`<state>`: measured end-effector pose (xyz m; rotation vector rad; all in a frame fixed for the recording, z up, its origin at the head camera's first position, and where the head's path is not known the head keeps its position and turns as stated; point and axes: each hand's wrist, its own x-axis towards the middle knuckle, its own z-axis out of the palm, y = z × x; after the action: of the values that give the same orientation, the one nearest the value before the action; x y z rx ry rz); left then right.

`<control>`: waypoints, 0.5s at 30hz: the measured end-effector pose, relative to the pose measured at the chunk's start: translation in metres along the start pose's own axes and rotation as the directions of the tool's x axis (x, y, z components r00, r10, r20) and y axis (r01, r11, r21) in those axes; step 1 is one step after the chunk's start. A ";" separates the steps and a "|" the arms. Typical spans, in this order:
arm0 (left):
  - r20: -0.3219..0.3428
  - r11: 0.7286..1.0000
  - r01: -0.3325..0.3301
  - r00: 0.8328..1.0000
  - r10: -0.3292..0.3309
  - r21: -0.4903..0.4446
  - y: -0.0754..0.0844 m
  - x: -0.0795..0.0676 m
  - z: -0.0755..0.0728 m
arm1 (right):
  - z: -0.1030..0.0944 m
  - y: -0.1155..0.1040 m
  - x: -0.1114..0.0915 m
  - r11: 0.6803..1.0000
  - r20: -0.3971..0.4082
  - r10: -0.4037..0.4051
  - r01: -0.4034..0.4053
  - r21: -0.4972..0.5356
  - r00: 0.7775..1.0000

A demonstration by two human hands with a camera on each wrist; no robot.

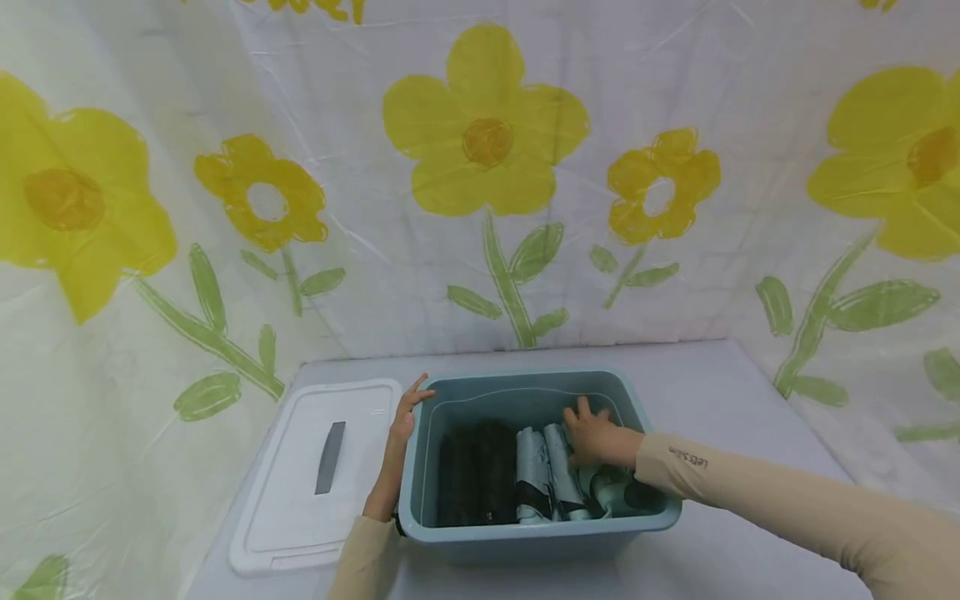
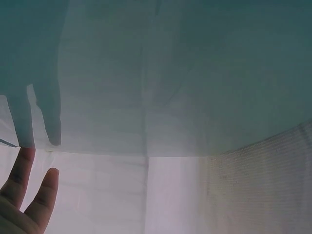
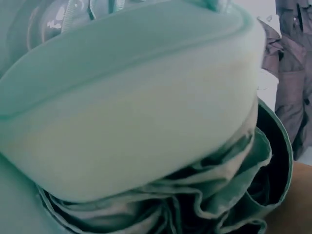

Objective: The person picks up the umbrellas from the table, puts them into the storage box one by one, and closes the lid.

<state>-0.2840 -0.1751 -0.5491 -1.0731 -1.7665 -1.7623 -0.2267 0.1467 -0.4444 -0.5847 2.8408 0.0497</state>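
A blue-green storage bin (image 1: 543,531) stands uncovered on the white table. My left hand (image 1: 405,417) rests at its left rim with the fingers extended; in the left wrist view two fingers (image 2: 45,200) show beside the glossy bin wall (image 2: 117,97). Inside the bin, my right hand (image 1: 596,437) spreads its fingers over the contents at the right end. Close to it lie rolled pale-blue bundles (image 1: 532,458) and pale green items (image 1: 611,492). The right wrist view is filled by a smooth pale green rounded thing (image 3: 136,122) above gathered green fabric (image 3: 209,200); the right fingers are hidden there.
Dark, soft-looking bundles (image 1: 476,471) fill the left part of the bin. A white lid (image 1: 288,508) with a grey handle (image 1: 330,458) lies flat to the bin's left. Behind the table hangs a white curtain (image 1: 420,283) with yellow flowers.
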 end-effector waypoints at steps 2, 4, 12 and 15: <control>-0.005 0.998 0.055 0.998 -0.055 0.015 0.002 -0.002 -0.001 | 0.002 0.000 0.002 1.000 0.006 0.010 -0.010 -0.025 1.000; 0.011 1.000 0.005 1.000 -0.005 0.014 -0.011 -0.003 -0.005 | 0.003 0.001 0.003 0.999 0.005 0.010 -0.010 -0.043 1.000; -0.012 1.000 0.015 1.000 -0.015 0.018 0.009 0.006 0.003 | 0.006 0.001 0.006 0.999 0.022 0.016 -0.015 -0.031 1.000; -0.016 0.998 0.041 0.999 -0.040 0.041 0.012 0.007 0.003 | 0.005 0.000 0.006 0.999 0.043 0.028 -0.027 -0.028 0.999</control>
<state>-0.2784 -0.1718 -0.5368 -1.0117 -1.8198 -1.7456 -0.2313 0.1450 -0.4509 -0.5435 2.8104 0.1047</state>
